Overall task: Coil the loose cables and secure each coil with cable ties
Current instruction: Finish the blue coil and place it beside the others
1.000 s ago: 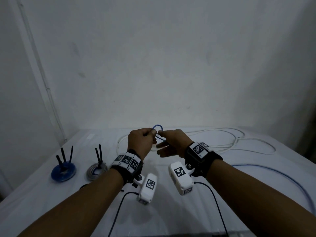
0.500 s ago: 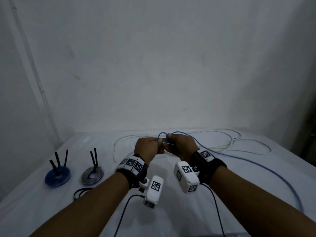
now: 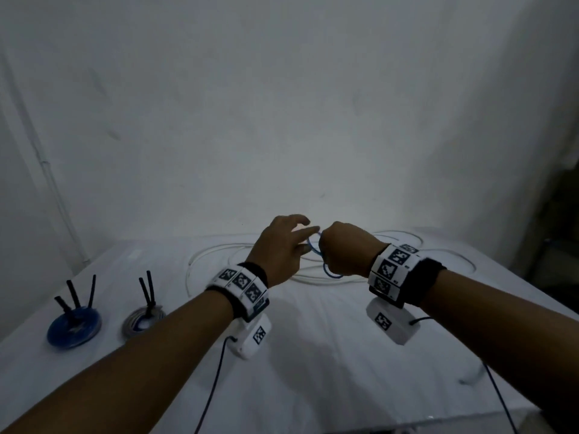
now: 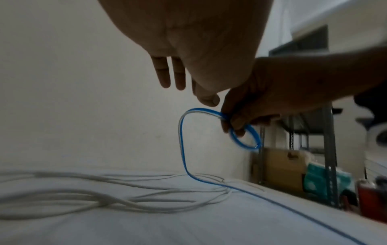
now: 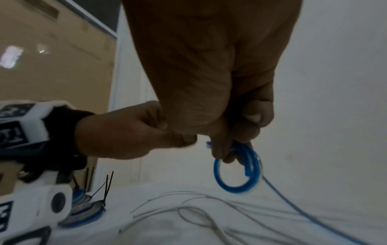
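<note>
My right hand grips a small coil of the blue cable, fingers curled round its loops. From that coil the blue cable hangs down to the white table and trails off to the right. My left hand hovers just left of the coil with its fingers straight and holds nothing. A loose white cable lies in wide loops on the table behind and under both hands.
At the left of the table lie a blue coil and a grey coil, each with black cable ties sticking up. A wall rises right behind the table. A metal shelf with boxes stands beyond the table's right edge.
My left hand has let go of the blue cable and opened its fingers. The right hand now holds the small coil alone, and both hands have risen a little.
</note>
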